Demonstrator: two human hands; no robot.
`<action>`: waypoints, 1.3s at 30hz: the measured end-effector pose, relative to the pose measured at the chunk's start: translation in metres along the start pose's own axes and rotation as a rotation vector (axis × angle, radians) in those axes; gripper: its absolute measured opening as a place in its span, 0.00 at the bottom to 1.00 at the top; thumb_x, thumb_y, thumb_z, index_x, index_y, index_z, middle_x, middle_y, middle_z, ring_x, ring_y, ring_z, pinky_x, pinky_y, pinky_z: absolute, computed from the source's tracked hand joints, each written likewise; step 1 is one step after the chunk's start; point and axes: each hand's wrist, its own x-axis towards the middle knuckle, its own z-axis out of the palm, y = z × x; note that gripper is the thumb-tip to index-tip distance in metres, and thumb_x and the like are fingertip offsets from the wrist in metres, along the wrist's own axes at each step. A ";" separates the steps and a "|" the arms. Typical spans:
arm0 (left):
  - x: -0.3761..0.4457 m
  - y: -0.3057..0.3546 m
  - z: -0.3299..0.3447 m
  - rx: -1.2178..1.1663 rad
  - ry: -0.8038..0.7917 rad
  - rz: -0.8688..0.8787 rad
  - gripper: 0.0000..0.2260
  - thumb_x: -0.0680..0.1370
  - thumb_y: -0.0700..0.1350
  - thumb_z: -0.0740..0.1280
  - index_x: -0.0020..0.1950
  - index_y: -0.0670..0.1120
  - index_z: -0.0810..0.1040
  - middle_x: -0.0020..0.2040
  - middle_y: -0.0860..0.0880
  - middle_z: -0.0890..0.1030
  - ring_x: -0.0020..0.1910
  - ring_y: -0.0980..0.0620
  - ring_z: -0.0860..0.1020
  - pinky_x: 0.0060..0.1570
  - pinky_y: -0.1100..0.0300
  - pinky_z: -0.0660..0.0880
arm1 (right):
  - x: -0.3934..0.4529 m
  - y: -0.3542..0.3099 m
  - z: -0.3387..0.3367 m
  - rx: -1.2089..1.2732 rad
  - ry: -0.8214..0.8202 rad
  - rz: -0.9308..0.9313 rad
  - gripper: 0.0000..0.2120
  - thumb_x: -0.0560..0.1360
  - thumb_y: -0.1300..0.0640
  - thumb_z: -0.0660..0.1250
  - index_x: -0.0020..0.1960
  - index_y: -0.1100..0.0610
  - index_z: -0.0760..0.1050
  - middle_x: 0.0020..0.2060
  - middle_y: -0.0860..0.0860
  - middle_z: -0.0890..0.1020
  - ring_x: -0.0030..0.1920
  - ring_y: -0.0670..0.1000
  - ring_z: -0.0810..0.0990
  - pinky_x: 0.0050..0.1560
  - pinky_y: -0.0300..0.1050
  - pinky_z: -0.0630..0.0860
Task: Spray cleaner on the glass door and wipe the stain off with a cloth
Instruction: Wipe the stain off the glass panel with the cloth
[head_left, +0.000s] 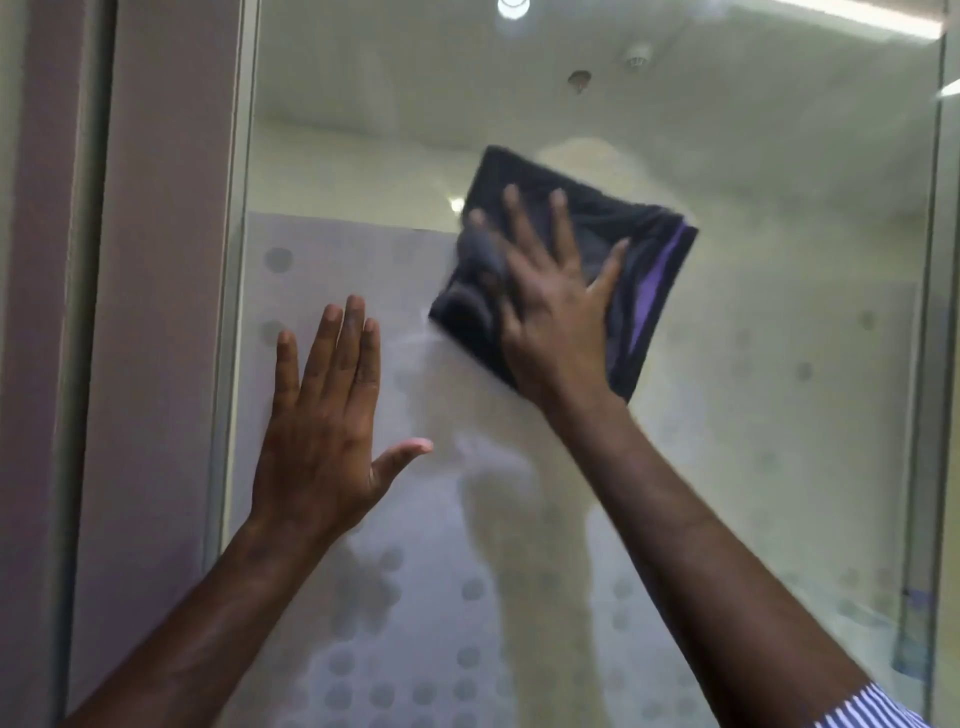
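Note:
The glass door (753, 234) fills the view, clear above and frosted with grey dots below. A folded dark cloth (644, 270) with a purple stripe lies flat against the glass at centre right. My right hand (556, 306) presses on the cloth with its fingers spread straight. My left hand (322, 415) rests flat on the frosted part of the glass, lower left of the cloth, fingers straight and thumb out. A faint smear shows on the glass just left of the cloth's lower corner. No spray bottle is in view.
A metal door frame (234, 260) runs down the left edge of the glass, with a pale wall panel (156, 312) beside it. Another vertical frame edge (935, 364) stands at the far right. Ceiling lights reflect in the upper glass.

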 end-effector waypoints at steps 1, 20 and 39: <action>0.000 0.000 0.000 -0.008 0.001 0.002 0.46 0.80 0.73 0.40 0.83 0.36 0.50 0.84 0.37 0.49 0.84 0.38 0.50 0.80 0.32 0.48 | -0.019 -0.003 0.004 -0.016 -0.011 -0.104 0.26 0.84 0.43 0.58 0.81 0.41 0.62 0.83 0.45 0.58 0.84 0.55 0.50 0.73 0.81 0.39; -0.001 -0.001 0.001 -0.016 0.005 -0.005 0.47 0.79 0.73 0.39 0.83 0.37 0.49 0.85 0.38 0.49 0.84 0.38 0.51 0.80 0.33 0.49 | 0.082 0.031 -0.013 0.092 0.104 0.271 0.22 0.85 0.45 0.55 0.78 0.36 0.65 0.83 0.40 0.59 0.84 0.52 0.50 0.74 0.80 0.36; -0.004 -0.003 0.003 -0.188 0.103 -0.010 0.48 0.78 0.73 0.38 0.82 0.35 0.52 0.84 0.37 0.52 0.84 0.39 0.52 0.80 0.33 0.51 | -0.013 -0.001 -0.004 0.077 0.033 0.070 0.26 0.82 0.46 0.58 0.80 0.41 0.65 0.83 0.43 0.60 0.84 0.52 0.51 0.74 0.80 0.37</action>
